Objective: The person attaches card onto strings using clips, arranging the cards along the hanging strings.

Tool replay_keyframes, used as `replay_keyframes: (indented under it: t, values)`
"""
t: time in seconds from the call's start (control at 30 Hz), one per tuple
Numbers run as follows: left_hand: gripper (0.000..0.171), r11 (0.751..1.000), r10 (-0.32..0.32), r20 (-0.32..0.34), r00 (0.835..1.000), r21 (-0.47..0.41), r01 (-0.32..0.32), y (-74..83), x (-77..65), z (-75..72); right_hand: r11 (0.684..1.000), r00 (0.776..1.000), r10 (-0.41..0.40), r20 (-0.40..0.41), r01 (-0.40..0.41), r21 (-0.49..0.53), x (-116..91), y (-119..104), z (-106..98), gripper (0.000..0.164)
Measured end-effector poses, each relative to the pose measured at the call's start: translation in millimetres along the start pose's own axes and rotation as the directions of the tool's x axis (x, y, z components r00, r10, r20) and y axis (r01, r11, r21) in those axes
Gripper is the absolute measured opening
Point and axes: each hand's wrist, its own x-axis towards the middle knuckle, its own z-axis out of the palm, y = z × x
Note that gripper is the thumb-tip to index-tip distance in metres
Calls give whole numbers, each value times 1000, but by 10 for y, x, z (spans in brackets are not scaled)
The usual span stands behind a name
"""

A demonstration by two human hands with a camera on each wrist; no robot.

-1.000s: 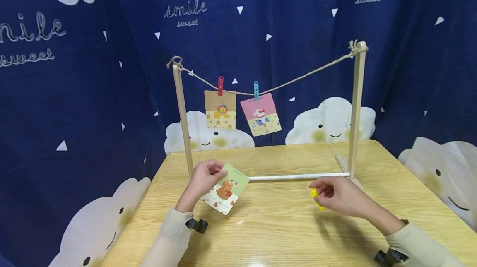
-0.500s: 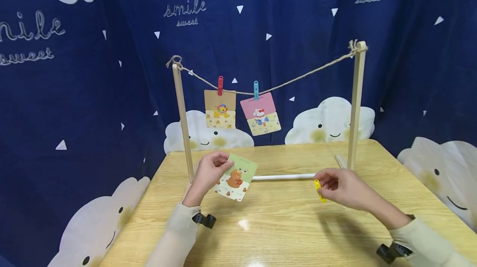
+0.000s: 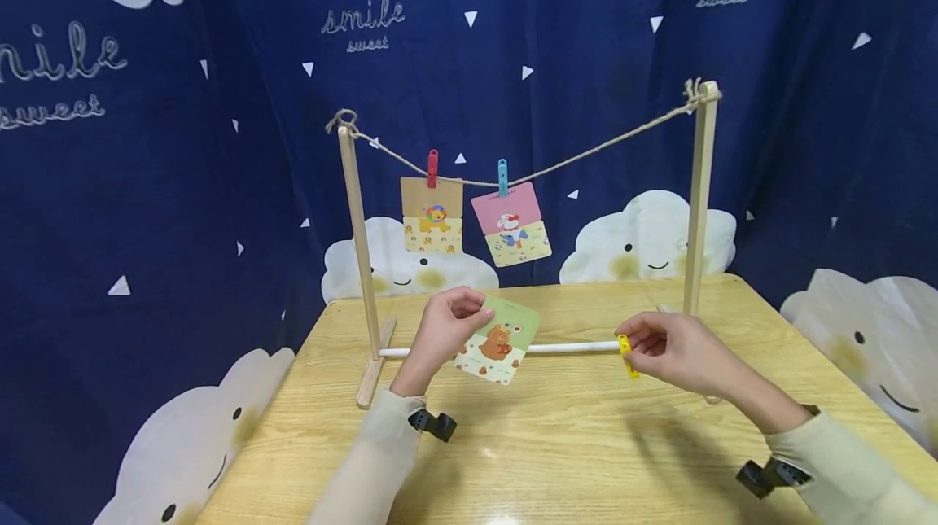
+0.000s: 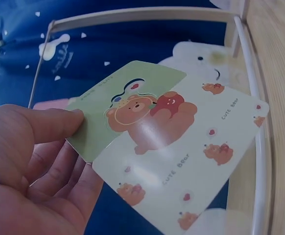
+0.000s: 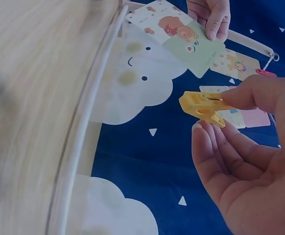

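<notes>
My left hand (image 3: 449, 331) pinches a green and white bear card (image 3: 501, 339) by its upper left corner, thumb on the printed face. The left wrist view shows the card (image 4: 152, 132) tilted, bear side toward the camera. Over to the right, my right hand (image 3: 677, 352) holds a yellow clothespin (image 3: 628, 356) between thumb and fingers. In the right wrist view the clothespin (image 5: 203, 105) points away from the palm. Above and behind both hands, a red clothespin (image 3: 432, 169) holds a lion card (image 3: 433, 216) on a twine line (image 3: 601, 148), and a blue clothespin (image 3: 502, 177) holds a pink rabbit card (image 3: 511, 224).
Two wooden posts, a left post (image 3: 359, 240) and a taller-looking right post (image 3: 701, 199), carry the twine. A white rod (image 3: 572, 347) joins them low over the wooden table (image 3: 528, 444). Behind hangs a dark blue curtain (image 3: 242, 159) with cloud prints.
My left hand has carried the bear card up and to the right, toward the middle. My right hand has risen slightly with the yellow clothespin. The hanging cards stay in place.
</notes>
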Motion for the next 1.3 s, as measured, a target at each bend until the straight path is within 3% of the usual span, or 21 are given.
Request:
replay_keyframes:
  t: [0.47,0.87,1.3]
  values:
    - [12,999,17,46,999,-50,-15,269,160,239,999,997,7,-75,-10,-48,132,-180,-234,27]
    - [16,988,47,-45,998,-147,-53,393,324,406,995,991,-3,-136,-11,-102,204,-261,-452,25]
    - [18,938,76,-152,985,-325,-123,645,673,794,988,987,-26,-156,2,-152,311,-414,-682,25]
